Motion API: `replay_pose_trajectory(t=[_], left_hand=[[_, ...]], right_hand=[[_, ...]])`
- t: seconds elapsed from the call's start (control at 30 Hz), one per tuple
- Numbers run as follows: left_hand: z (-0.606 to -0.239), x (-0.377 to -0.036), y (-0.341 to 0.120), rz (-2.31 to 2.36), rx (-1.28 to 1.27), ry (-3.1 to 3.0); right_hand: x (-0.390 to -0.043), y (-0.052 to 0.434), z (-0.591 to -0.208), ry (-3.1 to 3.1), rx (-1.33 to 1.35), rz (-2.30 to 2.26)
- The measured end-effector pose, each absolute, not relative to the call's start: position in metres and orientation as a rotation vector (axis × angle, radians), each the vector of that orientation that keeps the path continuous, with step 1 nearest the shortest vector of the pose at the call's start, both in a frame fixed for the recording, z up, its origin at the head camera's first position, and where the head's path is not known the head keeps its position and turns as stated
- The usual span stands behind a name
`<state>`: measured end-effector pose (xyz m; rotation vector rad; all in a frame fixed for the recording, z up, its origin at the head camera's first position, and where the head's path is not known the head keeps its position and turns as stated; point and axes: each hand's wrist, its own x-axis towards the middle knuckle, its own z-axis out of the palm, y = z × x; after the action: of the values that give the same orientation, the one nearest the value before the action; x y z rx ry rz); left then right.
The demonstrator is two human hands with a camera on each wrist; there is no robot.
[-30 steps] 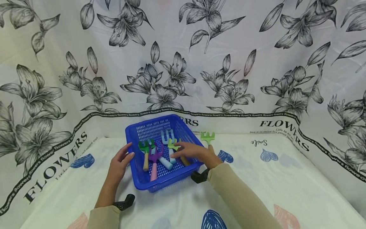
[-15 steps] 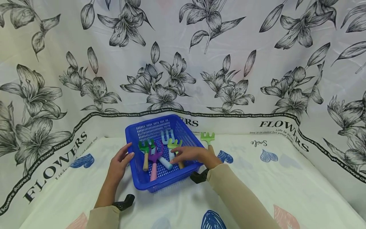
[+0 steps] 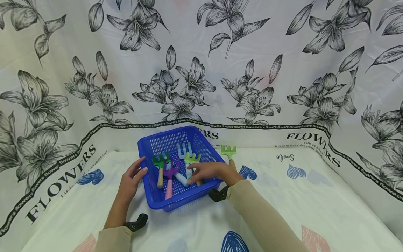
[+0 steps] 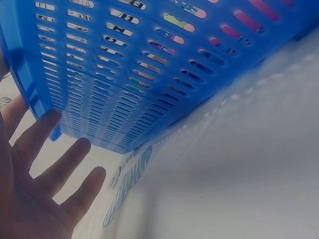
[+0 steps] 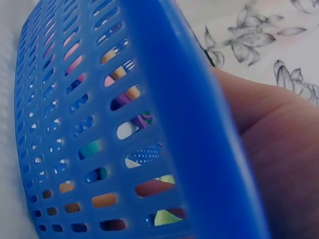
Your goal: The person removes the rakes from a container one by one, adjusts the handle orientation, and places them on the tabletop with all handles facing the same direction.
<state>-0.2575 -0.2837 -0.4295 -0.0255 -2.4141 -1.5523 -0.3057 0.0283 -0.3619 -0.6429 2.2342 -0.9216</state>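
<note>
blue basket (image 3: pixel 176 140), purple rake (image 3: pixel 171 171), lily-print cloth (image 3: pixel 220 70)

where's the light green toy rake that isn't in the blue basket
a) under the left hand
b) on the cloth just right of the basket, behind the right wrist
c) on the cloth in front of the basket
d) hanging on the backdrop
b: the head view shows the light green rake lying on the cloth beside the right wall of the blue basket, just beyond the right hand, whose fingers reach into the basket.

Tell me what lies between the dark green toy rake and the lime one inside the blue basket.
In the head view, a purple rake and a pale blue rake lie between the dark green rake and the lime rake.
</note>
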Motion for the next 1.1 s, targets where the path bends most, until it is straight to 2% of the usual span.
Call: replay_pose_trajectory(t=[0.37, 1.1], left_hand=[[-0.4293, -0.2567, -0.2848, -1.543, -0.03, -2.409], [-0.43, -0.2572, -0.2821, -1.556, -0.02, -2.399]], right_hand=[[-0.304, 0.0281, -0.3599, 2.279, -0.684, -1.039], [-0.3048, 0.026, -0.3606, 2.175, -0.77, -1.0]])
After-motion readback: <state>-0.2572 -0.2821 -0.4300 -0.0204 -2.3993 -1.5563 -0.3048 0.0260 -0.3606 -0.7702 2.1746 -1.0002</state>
